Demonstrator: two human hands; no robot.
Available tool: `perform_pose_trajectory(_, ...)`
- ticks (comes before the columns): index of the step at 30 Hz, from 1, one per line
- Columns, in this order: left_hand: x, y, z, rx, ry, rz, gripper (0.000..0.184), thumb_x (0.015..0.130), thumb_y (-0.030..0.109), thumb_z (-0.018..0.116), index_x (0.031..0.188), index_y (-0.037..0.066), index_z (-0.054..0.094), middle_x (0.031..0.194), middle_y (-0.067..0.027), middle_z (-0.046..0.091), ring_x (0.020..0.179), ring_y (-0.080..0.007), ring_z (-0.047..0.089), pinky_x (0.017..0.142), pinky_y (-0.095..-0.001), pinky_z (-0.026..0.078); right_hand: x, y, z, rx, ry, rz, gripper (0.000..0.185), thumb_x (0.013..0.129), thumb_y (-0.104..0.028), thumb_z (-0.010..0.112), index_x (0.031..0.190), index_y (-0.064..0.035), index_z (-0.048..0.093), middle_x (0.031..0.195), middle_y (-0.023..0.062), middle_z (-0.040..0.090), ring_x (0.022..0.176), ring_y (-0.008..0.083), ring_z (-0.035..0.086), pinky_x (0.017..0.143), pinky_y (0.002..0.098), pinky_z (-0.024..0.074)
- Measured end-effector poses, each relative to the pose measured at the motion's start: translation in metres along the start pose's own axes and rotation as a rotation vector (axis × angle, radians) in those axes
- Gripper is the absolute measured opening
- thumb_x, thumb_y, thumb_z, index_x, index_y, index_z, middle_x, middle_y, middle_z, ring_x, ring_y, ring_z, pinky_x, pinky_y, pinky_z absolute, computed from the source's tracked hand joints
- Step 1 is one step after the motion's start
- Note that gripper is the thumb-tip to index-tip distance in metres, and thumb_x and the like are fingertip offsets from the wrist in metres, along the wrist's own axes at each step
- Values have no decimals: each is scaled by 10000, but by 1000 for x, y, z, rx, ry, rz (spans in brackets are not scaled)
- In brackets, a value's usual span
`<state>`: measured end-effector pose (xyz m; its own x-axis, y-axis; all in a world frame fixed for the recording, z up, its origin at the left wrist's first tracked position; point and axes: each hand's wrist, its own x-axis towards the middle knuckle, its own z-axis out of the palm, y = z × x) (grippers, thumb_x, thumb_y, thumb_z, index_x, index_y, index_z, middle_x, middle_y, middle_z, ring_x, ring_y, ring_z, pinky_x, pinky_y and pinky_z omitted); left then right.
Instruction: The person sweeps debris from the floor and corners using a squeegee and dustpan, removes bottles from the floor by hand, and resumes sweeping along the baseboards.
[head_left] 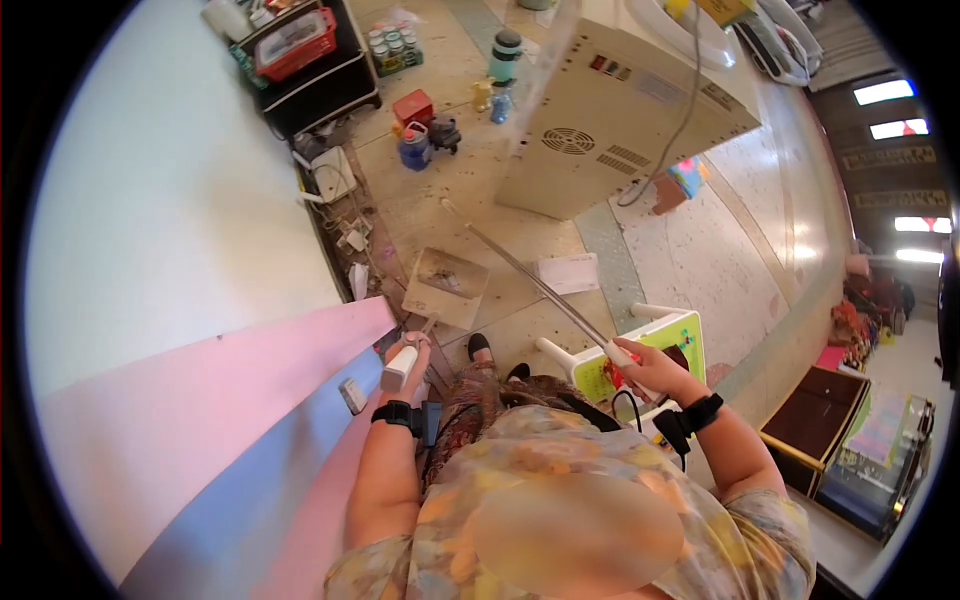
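My left hand (412,355), low beside the pink and blue wall, is closed round a white handle. Just beyond it a beige dustpan (462,312) lies on the floor, with dark debris inside; the handle appears to lead to it. My right hand (650,370) grips a long, thin, pale pole (540,285) that slants forward and left over the floor. The pole's far end narrows to a whitish tip above the tiles, and I cannot tell what tool it belongs to. Under my right hand stands a small green-topped stool (688,350) with white legs and red items on it.
A large beige metal cabinet (610,130) stands ahead with a hanging cable. White paper (568,273) lies on the floor. A blue jug (414,148), a red box (412,107) and a teal bottle (504,58) stand farther off. Cords and a white box (333,175) line the left wall.
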<state>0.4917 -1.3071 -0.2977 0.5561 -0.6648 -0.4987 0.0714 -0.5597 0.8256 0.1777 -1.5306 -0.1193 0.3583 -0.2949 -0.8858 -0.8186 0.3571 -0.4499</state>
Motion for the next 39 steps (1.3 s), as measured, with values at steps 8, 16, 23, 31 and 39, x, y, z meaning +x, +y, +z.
perform_pose_trajectory(8,11,-26,-3,-629,-50,-10,31,797,61,492,786,34,503,789,-35,536,756,-121,509,698,-240,394,45,-51,23,166,-133,103,624,769,-40,490,1326,-108,215,584,33,467,405,113,428,354,242,357)
perform_pose_trajectory(16,3,-9,-1,-528,84,-118,67,787,-14,489,842,17,512,821,-54,525,787,-150,503,719,-252,401,32,-118,1,-174,-160,-33,607,735,-64,506,1294,-73,269,620,39,485,443,110,464,364,245,378)
perform_pose_trajectory(23,-15,17,20,-445,284,202,114,833,53,482,732,14,520,665,-31,494,622,-116,468,599,-225,398,68,-178,-47,-292,-290,40,620,754,-59,503,1314,-81,237,598,19,453,432,95,432,350,242,365)
perform_pose_trajectory(31,-31,45,57,-302,312,-332,78,774,128,527,773,51,542,789,-74,557,741,-190,522,684,-321,425,95,-244,-90,-472,-409,67,580,771,-66,498,1301,-102,264,626,21,458,447,86,434,345,229,360)
perform_pose_trajectory(39,-65,53,95,-231,624,-132,139,797,162,533,731,53,587,678,-62,576,681,-151,569,577,-296,421,91,-262,-87,-501,-434,115,550,785,-59,469,1294,-134,274,616,31,454,432,84,409,352,218,345)
